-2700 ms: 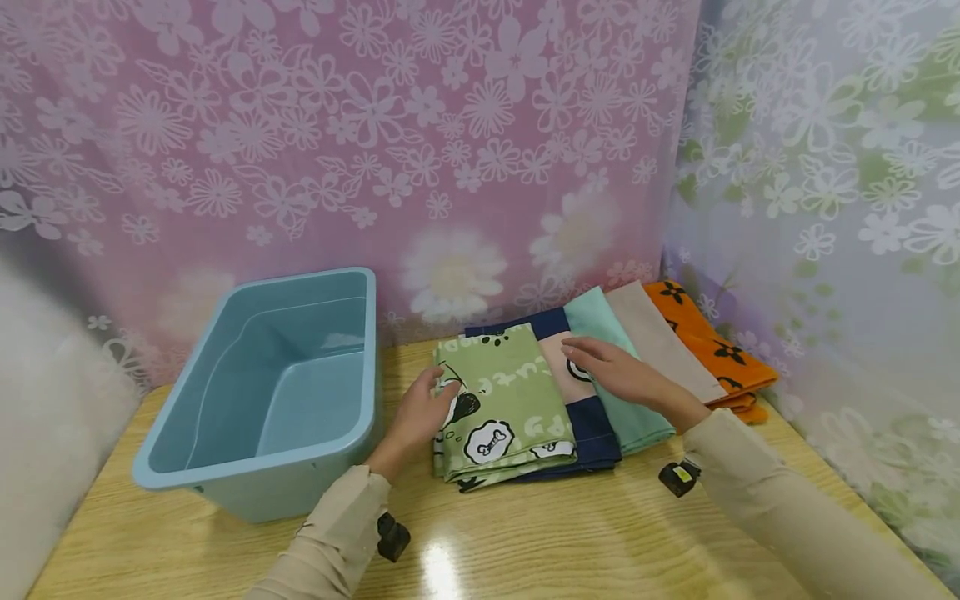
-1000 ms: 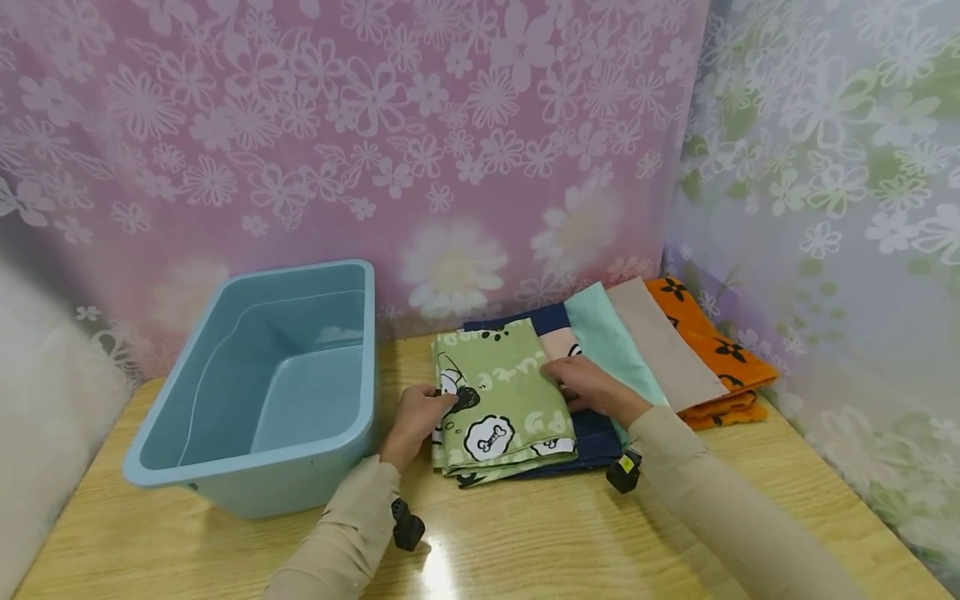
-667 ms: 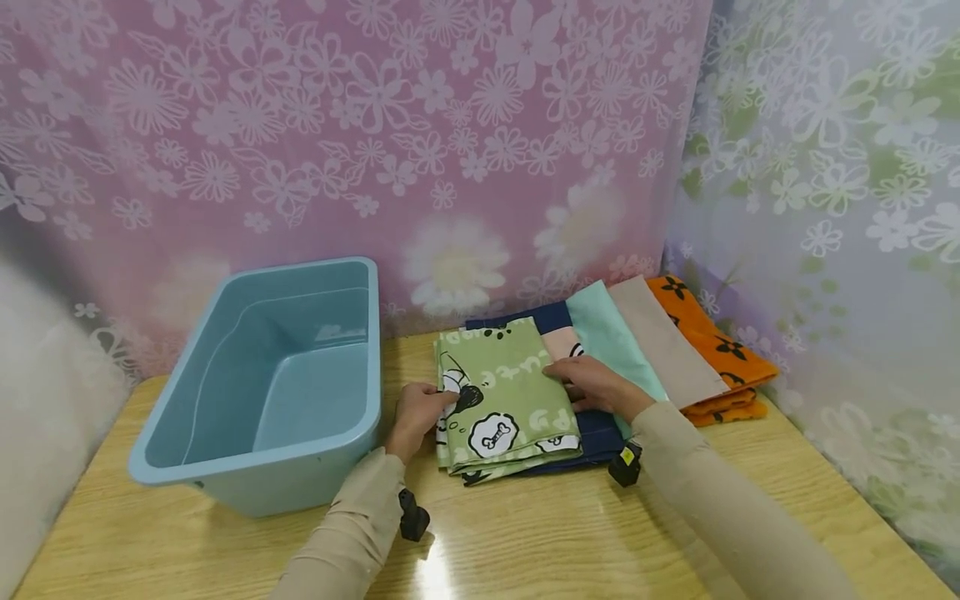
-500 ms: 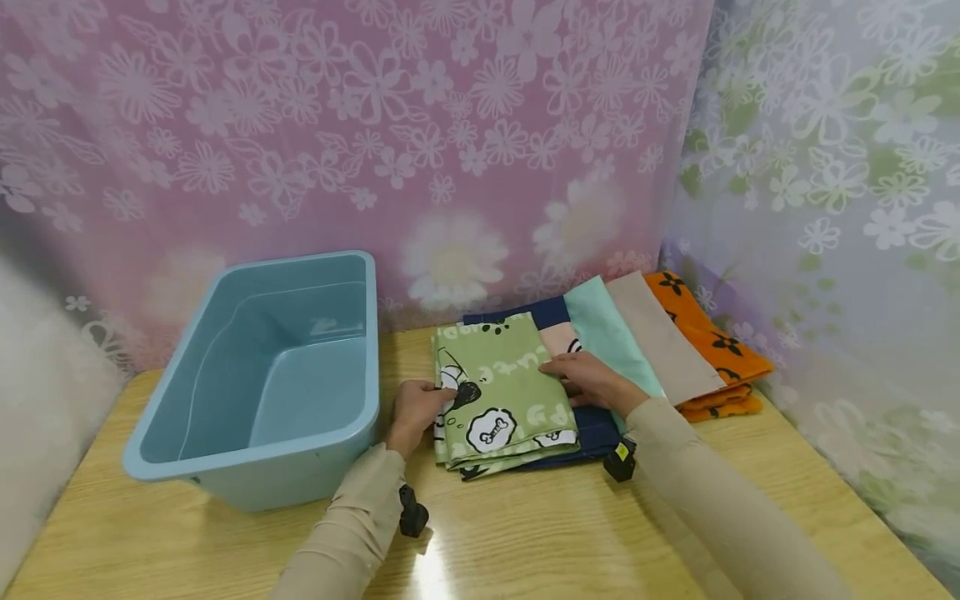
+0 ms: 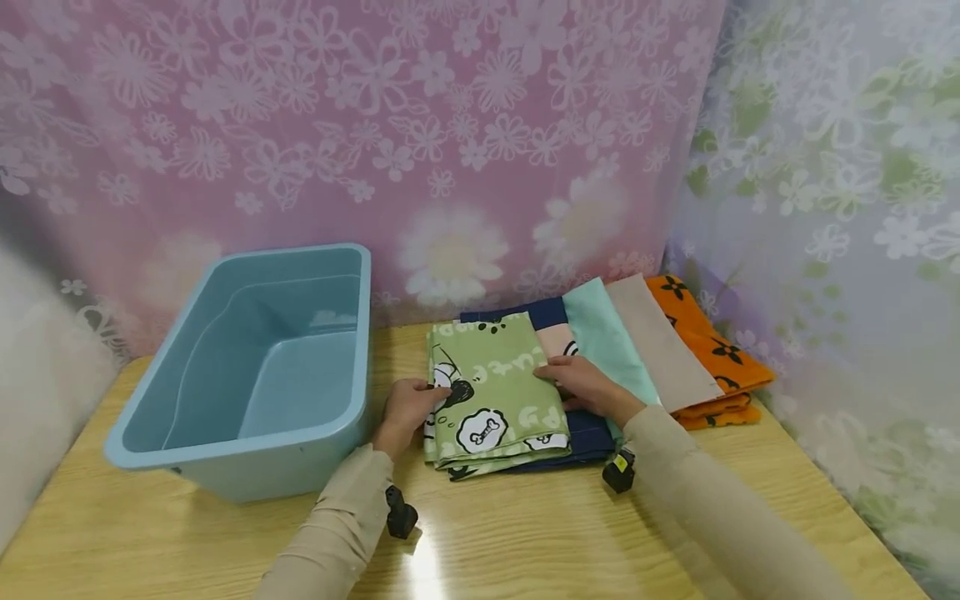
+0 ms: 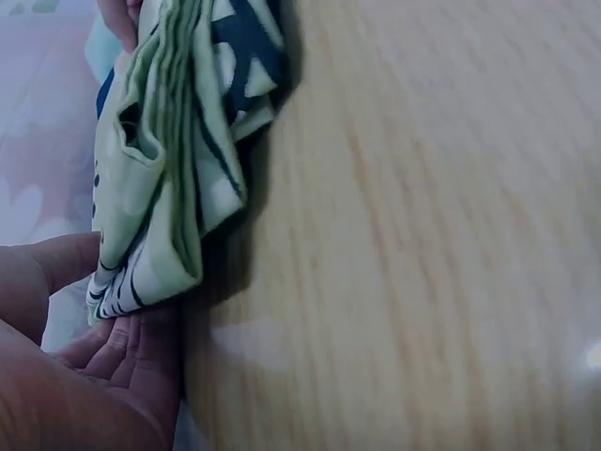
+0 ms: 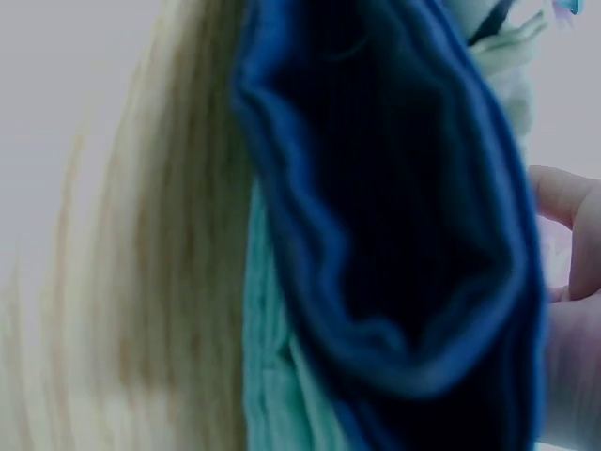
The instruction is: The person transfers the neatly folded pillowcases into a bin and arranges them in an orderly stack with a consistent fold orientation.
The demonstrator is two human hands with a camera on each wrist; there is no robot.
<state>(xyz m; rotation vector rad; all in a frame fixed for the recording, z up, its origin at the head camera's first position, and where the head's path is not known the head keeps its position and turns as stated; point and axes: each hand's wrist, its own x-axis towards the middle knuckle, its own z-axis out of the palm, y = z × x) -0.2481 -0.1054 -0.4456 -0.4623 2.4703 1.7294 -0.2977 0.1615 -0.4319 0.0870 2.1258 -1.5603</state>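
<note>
A folded green cloth with cartoon and lettering print lies on top of the left end of a row of overlapping folded cloths. My left hand pinches its left edge, thumb on top; in the left wrist view the fingers reach under the layered folds. At its right edge my right hand grips with the thumb on top; the fingertips are partly hidden. Beneath it shows a navy cloth with a pink patch, its fold large in the right wrist view. A mint cloth comes next to the navy one.
A blue plastic tub stands at the left on the wooden table, with nothing seen inside. Right of the mint cloth lie a beige cloth and an orange cloth with black flowers. Floral curtains hang behind and to the right.
Earlier both hands hovered apart at the green cloth's sides. The right hand moved left onto its edge, and both hands took hold of it. The cloth has barely moved.
</note>
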